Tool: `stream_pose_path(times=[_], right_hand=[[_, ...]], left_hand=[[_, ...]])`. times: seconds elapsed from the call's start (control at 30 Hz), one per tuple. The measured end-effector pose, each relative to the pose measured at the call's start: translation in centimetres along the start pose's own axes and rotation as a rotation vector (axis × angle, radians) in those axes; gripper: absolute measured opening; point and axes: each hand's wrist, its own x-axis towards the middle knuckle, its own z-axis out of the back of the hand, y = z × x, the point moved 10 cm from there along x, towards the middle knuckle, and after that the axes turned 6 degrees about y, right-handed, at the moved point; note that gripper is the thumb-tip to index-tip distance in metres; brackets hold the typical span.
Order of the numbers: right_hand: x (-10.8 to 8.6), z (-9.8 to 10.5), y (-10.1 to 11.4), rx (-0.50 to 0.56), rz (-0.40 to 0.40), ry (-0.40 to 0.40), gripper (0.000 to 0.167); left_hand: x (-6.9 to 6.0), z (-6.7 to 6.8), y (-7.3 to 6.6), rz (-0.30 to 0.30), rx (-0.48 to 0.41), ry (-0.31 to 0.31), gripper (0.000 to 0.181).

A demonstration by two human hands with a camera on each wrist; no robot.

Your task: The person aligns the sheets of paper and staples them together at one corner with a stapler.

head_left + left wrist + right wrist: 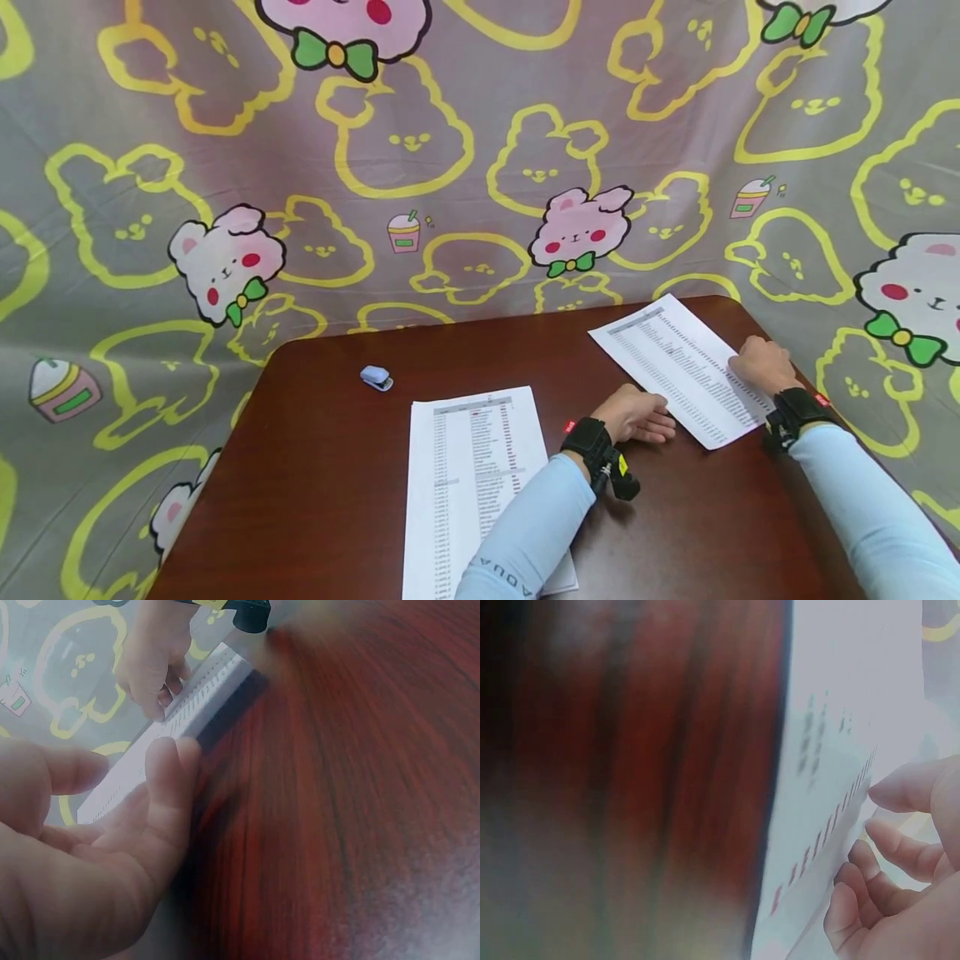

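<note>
In the head view, a printed sheet or thin stack of paper (678,371) lies slanted at the far right of the table, between both hands. My left hand (636,414) is at its left edge, fingers extended and loosely bent; in the left wrist view the fingers (169,780) reach the paper's side. On the opposite edge, my right hand (765,365) has its fingertips against the paper; the right wrist view shows the thumb (904,787) at the edge and the other fingers loosely bent. A second printed stack (457,467) lies under the left forearm, partly covered.
A small pale-blue stapler (377,377) sits on the left part of the brown table (315,467). A patterned cloth (480,150) hangs behind and around the table. The table's right edge runs close by the right arm.
</note>
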Motion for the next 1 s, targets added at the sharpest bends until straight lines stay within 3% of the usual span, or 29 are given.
stream_pose_path(times=[0.27, 0.5, 0.7, 1.0], right_hand=[[-0.4, 0.2, 0.7, -0.012, 0.071, -0.004, 0.022], [-0.5, 0.0, 1.4, 0.017, 0.104, 0.009, 0.023], [-0.2, -0.7, 1.3, 0.041, 0.097, 0.042, 0.024], [-0.1, -0.4, 1.3, 0.052, 0.099, 0.039, 0.03]], left_hand=[[0.5, -0.2, 0.2, -0.014, 0.0, 0.028, 0.02], [0.7, 0.8, 0.3, -0.012, -0.006, -0.031, 0.013], [0.7, 1.3, 0.6, -0.016, 0.04, -0.085, 0.013], [0.7, 1.4, 0.3, -0.017, 0.057, -0.077, 0.016]])
